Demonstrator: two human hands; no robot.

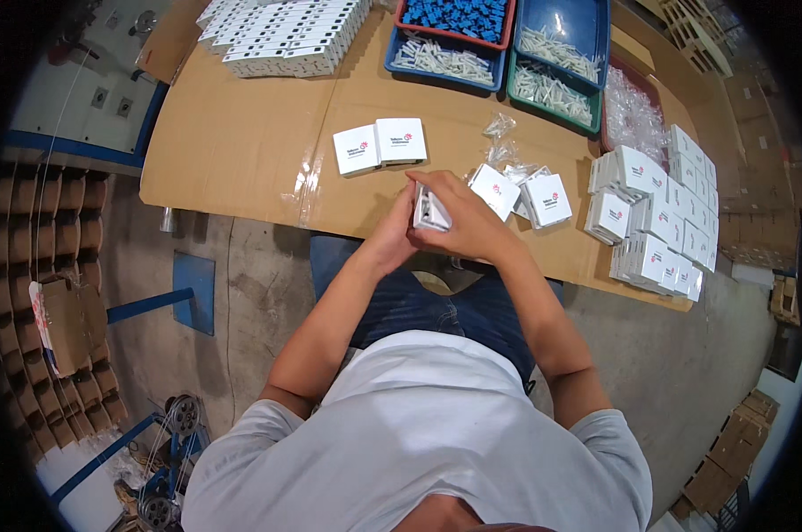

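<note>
Close to the table's front edge, I hold a small white box (428, 211) between both hands, with one narrow side turned up and dark spots showing on it. My left hand (390, 234) is closed along its left side. From the right, the fingers of my right hand (472, 220) wrap round it and partly hide it. Just beyond my hands, two flat white boxes (401, 141) with a small red mark lie side by side. Right of my right hand lie more white boxes (545, 200), beside some small clear plastic bags (501, 127).
Stacked white boxes (656, 222) fill the table's right end. A block of white boxes (286, 35) stands far left. Trays at the back include a red tray (505, 40) of blue pieces, a green tray (518, 99) of white pieces, and clear bags (633, 111). Cardboard covers the table (241, 133).
</note>
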